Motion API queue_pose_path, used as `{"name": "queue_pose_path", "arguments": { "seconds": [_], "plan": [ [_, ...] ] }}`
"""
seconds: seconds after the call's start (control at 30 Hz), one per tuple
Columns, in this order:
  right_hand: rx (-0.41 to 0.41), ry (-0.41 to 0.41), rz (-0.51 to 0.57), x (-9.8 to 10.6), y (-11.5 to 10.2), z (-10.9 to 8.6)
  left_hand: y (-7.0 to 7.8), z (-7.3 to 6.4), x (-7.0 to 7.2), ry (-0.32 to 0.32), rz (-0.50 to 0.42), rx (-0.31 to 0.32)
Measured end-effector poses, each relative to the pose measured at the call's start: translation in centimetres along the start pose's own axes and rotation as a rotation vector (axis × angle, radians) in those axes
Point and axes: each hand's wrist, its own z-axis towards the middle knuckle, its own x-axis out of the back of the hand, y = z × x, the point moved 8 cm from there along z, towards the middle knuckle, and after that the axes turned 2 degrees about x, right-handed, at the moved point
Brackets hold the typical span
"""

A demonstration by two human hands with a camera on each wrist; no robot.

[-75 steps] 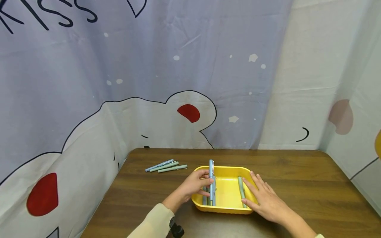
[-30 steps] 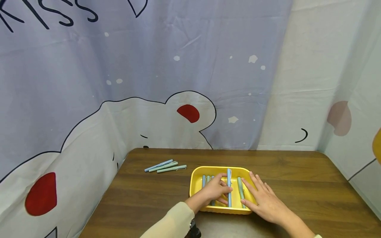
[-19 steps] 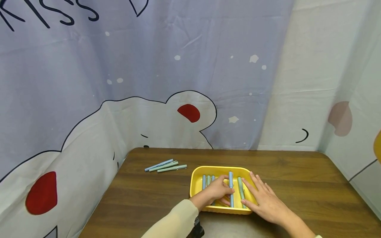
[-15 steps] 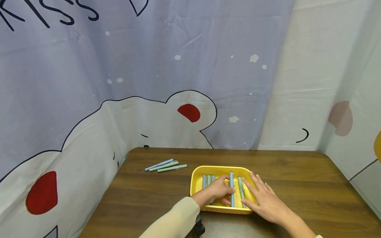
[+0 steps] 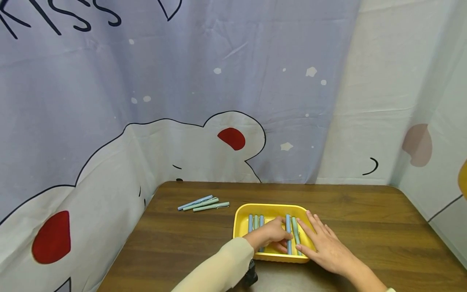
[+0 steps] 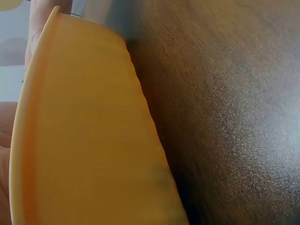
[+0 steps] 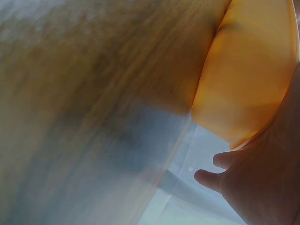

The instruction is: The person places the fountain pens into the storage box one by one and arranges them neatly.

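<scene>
Head view: at lower centre, the left hand (image 5: 270, 233) pinches a blue pen (image 5: 288, 225), lengthwise up the frame, just left of a green pen (image 5: 295, 229) by the outspread right hand (image 5: 326, 246).

The left bare hand (image 5: 271, 234) and its wrist cover part of the three slim blue and green pens (image 5: 256, 222) at the left of the yellow rectangular plastic tray (image 5: 281, 257). In the left wrist view, the tray's wall hides its inside, and the bottom edge cuts it off. In the right wrist view, the brown wooden desk (image 7: 93, 93) is blurred.
</scene>
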Motion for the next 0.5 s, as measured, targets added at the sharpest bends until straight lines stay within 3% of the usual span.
{"name": "queue_pose_path", "arguments": {
  "seconds": [0.2,0.5],
  "plan": [
    [0.008,0.012,-0.008,0.0,0.0,-0.1,0.2,-0.1,-0.2,0.012,0.026,0.027],
    [0.016,0.008,0.001,0.0,0.0,0.0,1.2,-0.7,-0.3,0.071,0.139,0.018]
  ]
}}
